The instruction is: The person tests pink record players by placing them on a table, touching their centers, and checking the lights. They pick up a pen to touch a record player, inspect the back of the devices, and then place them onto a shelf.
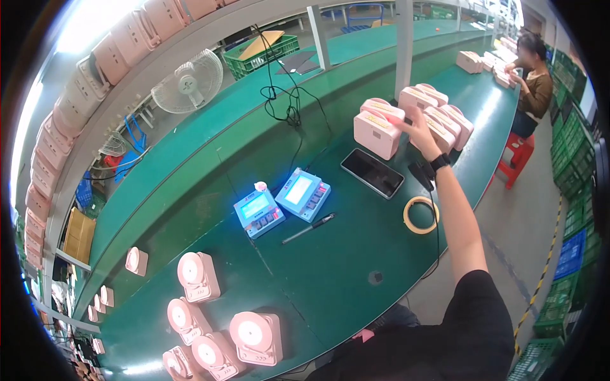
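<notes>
My right arm stretches to the far right, where my right hand (419, 132) grips the right end of a pink turntable-shaped device (376, 136) standing upright. Its fingertips are partly hidden. Beside and behind that hand stand several more devices of this kind, among them one (441, 127) close to its wrist. At the bottom left edge, only a bit of my left hand (184, 377) shows, closed around the lower part of another pink turntable-shaped device (175, 360). Several others with white round discs, such as one (255, 336), stand next to it.
Two blue meters (259, 213) with lit screens, a pen (309, 228), a phone (373, 173) and a tape roll (420, 214) lie on the green bench (343, 279). Black cables (289, 111) hang behind. A person (534, 82) sits at the far right; green crates (569, 152) line the aisle.
</notes>
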A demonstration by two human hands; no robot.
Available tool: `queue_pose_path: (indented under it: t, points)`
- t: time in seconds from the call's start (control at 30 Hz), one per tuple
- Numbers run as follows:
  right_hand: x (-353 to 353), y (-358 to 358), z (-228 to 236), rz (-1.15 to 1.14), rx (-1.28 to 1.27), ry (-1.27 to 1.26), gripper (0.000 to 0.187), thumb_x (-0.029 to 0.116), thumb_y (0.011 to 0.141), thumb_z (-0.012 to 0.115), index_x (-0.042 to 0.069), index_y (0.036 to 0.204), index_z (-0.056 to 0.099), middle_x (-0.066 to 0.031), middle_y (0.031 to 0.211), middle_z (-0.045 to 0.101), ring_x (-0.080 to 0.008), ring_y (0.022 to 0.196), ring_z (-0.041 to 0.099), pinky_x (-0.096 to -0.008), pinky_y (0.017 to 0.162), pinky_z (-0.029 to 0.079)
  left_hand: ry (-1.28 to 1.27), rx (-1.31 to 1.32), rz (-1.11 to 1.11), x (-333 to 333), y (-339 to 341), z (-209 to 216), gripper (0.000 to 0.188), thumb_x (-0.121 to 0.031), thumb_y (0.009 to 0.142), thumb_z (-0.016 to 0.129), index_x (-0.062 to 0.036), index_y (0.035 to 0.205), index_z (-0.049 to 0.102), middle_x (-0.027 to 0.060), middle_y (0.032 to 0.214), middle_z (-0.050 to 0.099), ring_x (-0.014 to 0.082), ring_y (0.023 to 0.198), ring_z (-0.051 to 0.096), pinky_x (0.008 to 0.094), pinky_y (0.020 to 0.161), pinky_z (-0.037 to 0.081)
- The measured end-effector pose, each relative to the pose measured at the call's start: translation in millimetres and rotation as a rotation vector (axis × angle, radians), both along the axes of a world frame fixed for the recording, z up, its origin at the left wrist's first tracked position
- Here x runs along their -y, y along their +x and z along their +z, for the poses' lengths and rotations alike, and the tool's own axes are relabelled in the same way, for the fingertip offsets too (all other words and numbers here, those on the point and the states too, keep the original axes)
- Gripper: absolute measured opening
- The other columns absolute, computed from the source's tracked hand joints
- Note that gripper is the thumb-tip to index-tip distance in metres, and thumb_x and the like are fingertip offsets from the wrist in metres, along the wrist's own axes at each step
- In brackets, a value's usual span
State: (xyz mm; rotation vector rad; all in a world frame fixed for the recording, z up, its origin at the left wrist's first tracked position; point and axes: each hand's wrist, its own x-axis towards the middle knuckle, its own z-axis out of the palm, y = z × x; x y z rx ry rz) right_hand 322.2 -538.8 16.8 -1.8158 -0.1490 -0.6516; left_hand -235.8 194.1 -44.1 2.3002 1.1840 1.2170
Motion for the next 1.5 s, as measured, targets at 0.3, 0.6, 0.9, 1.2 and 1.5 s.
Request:
queue_pose_path:
  t: [0.3,0.6,0.9,1.2,1.5]
  points:
    - [-39.2,7.2,25.1,-0.005,-0.21,-0.831,0.089,0.032,0.059,0.084,0.019,0.139,0.047,-0.0277,0.138,0.03,-0.0484,0.131,0.027,-0.0561,0.104,0.034,0.078,-0.002,0.028,-2.0,-6.3,1.5,0.078,-0.024,0.073,0.083,0.0057,0.132,0.042,0.0236,0.132,0.047,0.0358,0.117,0.05,0.0484,0.099,0.043]
    - [-69.9,51.9,11.4,-0.266,-0.161,-0.664,0.073,0.026,0.06,0.078,0.025,0.13,0.057,-0.0233,0.13,0.037,-0.048,0.123,0.03,-0.0557,0.102,0.037,0.131,-0.007,-0.065,28.5,17.1,29.1,0.062,-0.013,0.074,0.08,0.0075,0.125,0.051,0.023,0.12,0.059,0.0334,0.11,0.056,0.0452,0.097,0.044]
    - [-115.9,164.2,2.4,-0.388,-0.024,-0.945,0.055,0.036,0.078,0.068,0.027,0.131,0.057,-0.0061,0.122,0.062,-0.0279,0.114,0.057,-0.0449,0.098,0.043,-0.105,0.289,-0.121,30.3,11.2,21.7,0.066,-0.012,0.074,0.076,0.0056,0.13,0.044,0.0171,0.128,0.047,0.0304,0.121,0.046,0.0439,0.104,0.038]
    - [-49.6,204.6,-18.9,-0.294,-0.125,-1.164,0.083,0.029,0.079,0.071,0.023,0.15,0.029,-0.013,0.152,0.032,-0.0381,0.139,0.028,-0.0494,0.114,0.022,0.023,-0.05,-0.071,-6.2,-14.7,-0.3,0.082,-0.021,0.062,0.081,-0.0004,0.133,0.044,0.0147,0.136,0.042,0.0295,0.13,0.038,0.0405,0.109,0.031]
    - [-138.7,-122.9,100.7,0.526,-0.036,-0.888,0.063,0.023,0.088,0.064,0.008,0.144,0.037,-0.0165,0.152,0.027,-0.0345,0.143,0.023,-0.0429,0.116,0.019,-0.816,0.338,-0.661,-48.7,15.5,44.0,0.076,-0.026,0.075,0.073,-0.004,0.14,0.042,0.022,0.145,0.036,0.0315,0.134,0.039,0.0387,0.11,0.032]
